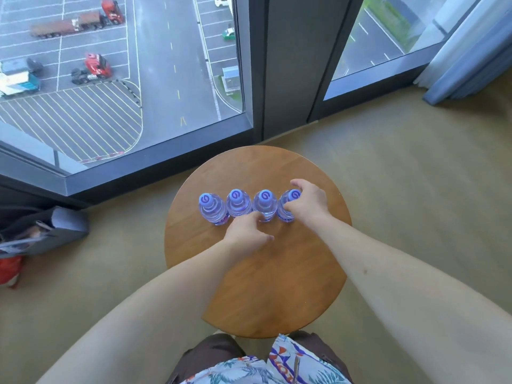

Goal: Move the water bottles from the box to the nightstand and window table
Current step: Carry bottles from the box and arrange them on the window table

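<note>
While the person looks straight down, four water bottles stand in a row on the round wooden window table. Each bottle stands straight up, so its long side runs up and down and its blue cap points up at the camera. The row goes from left to right across the far half of the table top.

The first bottle is at the left end, with a tiny gap next to it. The second bottle and the third bottle stand close, side by side, and seem to touch. The fourth bottle is at the right end, close to the third.

The right hand is wrapped around the top of the fourth bottle. Its fingers curl over the far side and its thumb is on the near side, so it is holding that bottle just under the cap.

The left hand is curled up loosely, with its fingertips at the bottom of the third bottle on the near side. I cannot tell if it is holding that bottle or only touching it.

The table stands on a tan floor, near a big window. A grey bag lies on the floor to the left.
</note>
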A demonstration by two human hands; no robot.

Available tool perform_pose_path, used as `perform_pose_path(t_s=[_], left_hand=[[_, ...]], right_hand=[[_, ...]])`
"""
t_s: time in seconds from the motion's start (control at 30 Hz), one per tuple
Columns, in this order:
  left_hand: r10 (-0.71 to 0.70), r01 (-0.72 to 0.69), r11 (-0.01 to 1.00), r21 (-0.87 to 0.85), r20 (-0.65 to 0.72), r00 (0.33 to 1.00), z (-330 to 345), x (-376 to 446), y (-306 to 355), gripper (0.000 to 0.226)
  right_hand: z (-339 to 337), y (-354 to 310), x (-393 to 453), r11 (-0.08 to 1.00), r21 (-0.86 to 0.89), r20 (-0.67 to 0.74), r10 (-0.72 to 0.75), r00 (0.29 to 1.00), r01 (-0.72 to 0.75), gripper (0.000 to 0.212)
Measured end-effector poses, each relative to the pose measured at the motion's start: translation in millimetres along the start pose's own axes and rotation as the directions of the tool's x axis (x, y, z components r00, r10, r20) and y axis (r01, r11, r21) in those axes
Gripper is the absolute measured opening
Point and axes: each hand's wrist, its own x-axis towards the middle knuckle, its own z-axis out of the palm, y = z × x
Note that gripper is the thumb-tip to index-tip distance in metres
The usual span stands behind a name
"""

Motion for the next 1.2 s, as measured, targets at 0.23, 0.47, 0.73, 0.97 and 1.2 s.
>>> perform_pose_path(t_s=[0.23,0.47,0.73,0.97,1.2], left_hand=[[0.237,-0.264,0.942,0.205,0.145,0.961,-13.2,-15.0,36.6,0.066],[0.526,-0.601,0.714,0.36,0.291,0.799,2.0,-61.2,110.0,0.064],[0.698,-0.886,0.107,0.451,0.601,0.39,92.6,-193.7,185.4,0.065],[0.672,-0.912,-0.293,0.288,0.741,0.018,206.4,-366.3,212.4,0.067],[0.589,-0.892,-0.452,0.031,0.761,-0.272,332.4,-582.2,177.0,0.067]], right_hand=[[-24.1,9.7,-68.5,0.992,-0.009,-0.151,0.126,0.98,-0.129,0.069],[-48.8,55.9,-184.2,0.932,0.049,-0.391,0.35,0.851,-0.36,0.069],[-77.2,128.3,-354.8,0.798,0.25,-0.564,0.581,0.587,-0.549,0.075],[-61.6,206.4,-550.7,0.652,0.468,-0.637,0.717,0.284,-0.596,0.075],[0.7,281.8,-778.1,0.482,0.662,-0.595,0.804,-0.011,-0.574,0.069]])
